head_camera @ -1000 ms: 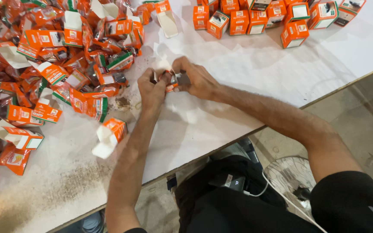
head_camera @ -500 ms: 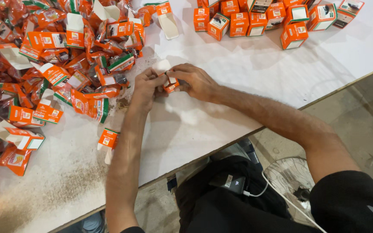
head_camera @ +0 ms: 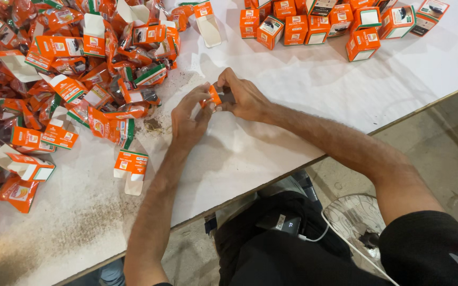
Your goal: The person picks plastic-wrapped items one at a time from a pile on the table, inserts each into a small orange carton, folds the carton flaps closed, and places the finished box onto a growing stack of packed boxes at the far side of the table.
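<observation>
- A small orange carton point(head_camera: 216, 96) is pinched between the left hand point(head_camera: 189, 117) and the right hand point(head_camera: 242, 97), both closed on it, above the middle of the white tabletop point(head_camera: 303, 95).
- A heap of orange cartons and packets point(head_camera: 54, 69) is spread over the tabletop's far-left part, near the left hand.
- One open carton point(head_camera: 130, 169) is laid alone toward the near edge, left of the left forearm.
- A row of closed boxes point(head_camera: 335, 24) is set along the far edge, well apart.
- Bare room is left on the right, up to the near edge.
- Brown crumbs are scattered on the tabletop; a bare floor and a wire fan guard point(head_camera: 353, 217) are seen below.
</observation>
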`<state>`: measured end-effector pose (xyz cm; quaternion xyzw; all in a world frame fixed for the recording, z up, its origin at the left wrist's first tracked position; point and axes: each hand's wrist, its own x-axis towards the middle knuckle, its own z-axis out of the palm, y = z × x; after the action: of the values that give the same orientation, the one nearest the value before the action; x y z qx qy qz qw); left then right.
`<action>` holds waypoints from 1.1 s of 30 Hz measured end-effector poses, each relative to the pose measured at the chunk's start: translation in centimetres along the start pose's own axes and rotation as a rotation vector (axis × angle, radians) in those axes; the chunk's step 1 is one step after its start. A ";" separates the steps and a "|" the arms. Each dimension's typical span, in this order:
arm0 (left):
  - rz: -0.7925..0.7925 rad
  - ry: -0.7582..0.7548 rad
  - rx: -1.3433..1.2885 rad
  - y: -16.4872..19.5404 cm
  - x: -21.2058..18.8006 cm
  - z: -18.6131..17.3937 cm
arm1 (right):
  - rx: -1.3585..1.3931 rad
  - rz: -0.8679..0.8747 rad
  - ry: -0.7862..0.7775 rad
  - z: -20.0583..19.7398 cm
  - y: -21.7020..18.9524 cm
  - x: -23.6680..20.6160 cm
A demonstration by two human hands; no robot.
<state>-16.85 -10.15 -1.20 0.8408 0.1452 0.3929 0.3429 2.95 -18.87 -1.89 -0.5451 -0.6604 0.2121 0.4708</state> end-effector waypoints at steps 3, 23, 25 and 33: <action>-0.035 0.000 -0.042 -0.1 0.2 0.4 | -0.020 0.016 0.000 -0.2 -0.2 0.1; -0.222 0.175 0.473 -6.7 14.1 4.5 | -0.609 -0.213 0.497 -4.0 2.9 2.0; -0.273 0.176 0.509 -6.7 16.4 5.0 | -0.528 -0.195 0.378 -3.8 2.5 1.8; 0.657 -0.206 0.388 -5.8 13.8 3.0 | -0.511 0.093 0.092 -4.4 2.7 2.3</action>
<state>-5.44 -0.27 1.12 0.9268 -0.0955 0.3603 0.0462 8.24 -16.94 -1.11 -0.6851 -0.6449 0.0346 0.3371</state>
